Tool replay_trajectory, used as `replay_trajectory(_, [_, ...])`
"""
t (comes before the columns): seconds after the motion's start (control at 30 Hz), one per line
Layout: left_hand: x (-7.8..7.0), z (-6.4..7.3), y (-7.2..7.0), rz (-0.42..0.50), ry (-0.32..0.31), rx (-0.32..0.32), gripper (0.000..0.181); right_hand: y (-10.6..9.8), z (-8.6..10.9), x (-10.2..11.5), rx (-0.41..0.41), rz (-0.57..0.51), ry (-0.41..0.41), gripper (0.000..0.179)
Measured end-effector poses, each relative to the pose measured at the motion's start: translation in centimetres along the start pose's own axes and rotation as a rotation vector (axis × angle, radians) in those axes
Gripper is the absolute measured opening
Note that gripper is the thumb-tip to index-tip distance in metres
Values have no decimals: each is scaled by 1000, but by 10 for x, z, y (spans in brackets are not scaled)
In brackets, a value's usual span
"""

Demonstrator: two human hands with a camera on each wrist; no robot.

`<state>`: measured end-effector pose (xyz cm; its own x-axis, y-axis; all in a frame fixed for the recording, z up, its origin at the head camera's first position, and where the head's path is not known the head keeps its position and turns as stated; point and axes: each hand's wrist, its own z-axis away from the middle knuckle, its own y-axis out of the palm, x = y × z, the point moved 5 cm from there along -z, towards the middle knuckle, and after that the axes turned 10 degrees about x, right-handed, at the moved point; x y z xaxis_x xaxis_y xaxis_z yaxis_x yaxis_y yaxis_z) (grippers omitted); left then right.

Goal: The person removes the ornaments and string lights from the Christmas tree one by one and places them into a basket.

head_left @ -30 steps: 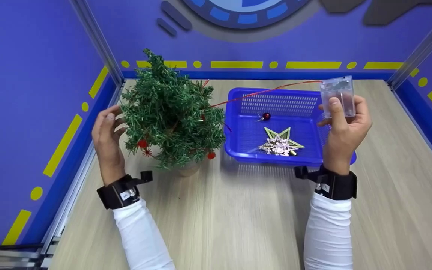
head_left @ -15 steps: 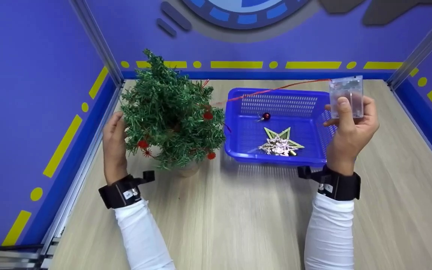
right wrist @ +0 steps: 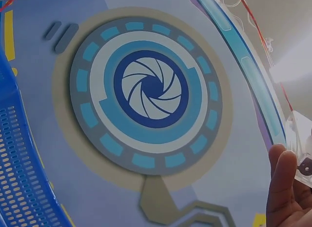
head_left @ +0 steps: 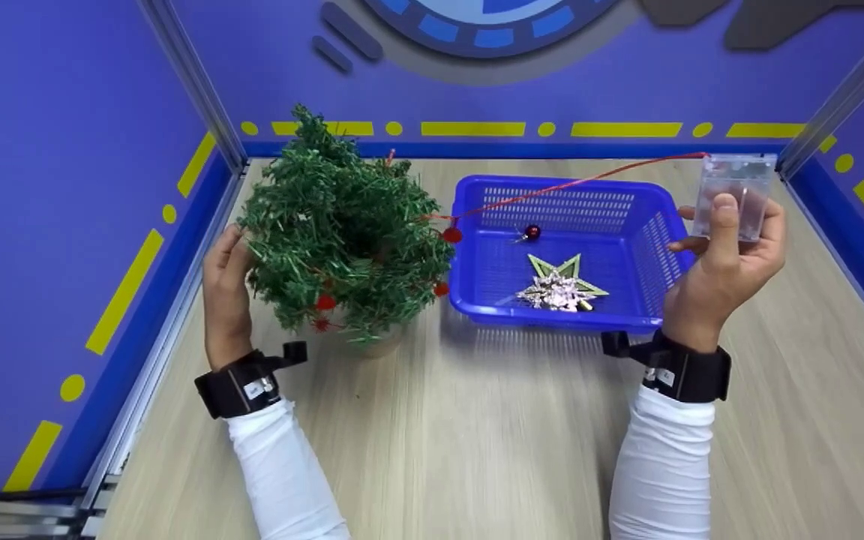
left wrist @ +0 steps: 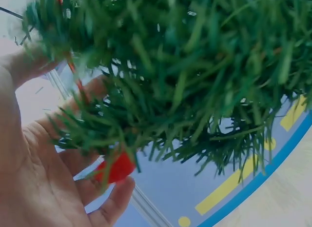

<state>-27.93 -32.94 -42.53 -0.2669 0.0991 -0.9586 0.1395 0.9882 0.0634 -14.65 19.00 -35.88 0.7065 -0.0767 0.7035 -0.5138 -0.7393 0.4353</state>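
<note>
In the head view my right hand holds a clear plastic battery box between thumb and fingers, raised above the basket's right end. A red wire runs from the box to the small artificial Christmas tree on the left. My left hand is at the tree's left side, its fingertips partly hidden by branches. In the left wrist view its fingers reach loosely among the green needles, beside a red ornament. Several red ornaments hang on the tree.
A blue plastic basket stands right of the tree. Inside lie a green star, a pink glittery snowflake and a dark red ball. Blue printed walls border the wooden table.
My right hand has moved right with the battery box, drawing the wire along. The tree has turned, its red ornaments shifting right. My left hand has moved slightly right, against the branches.
</note>
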Motion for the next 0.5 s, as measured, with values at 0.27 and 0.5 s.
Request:
replay_trajectory(0.27, [-3,0,1,15,118,17,22,-2,0,0,-18,-36,23,24])
replay_trajectory(0.5, [-14,-1,4,64,197,-9,8,-2,-3,-21,39,-29,122,19])
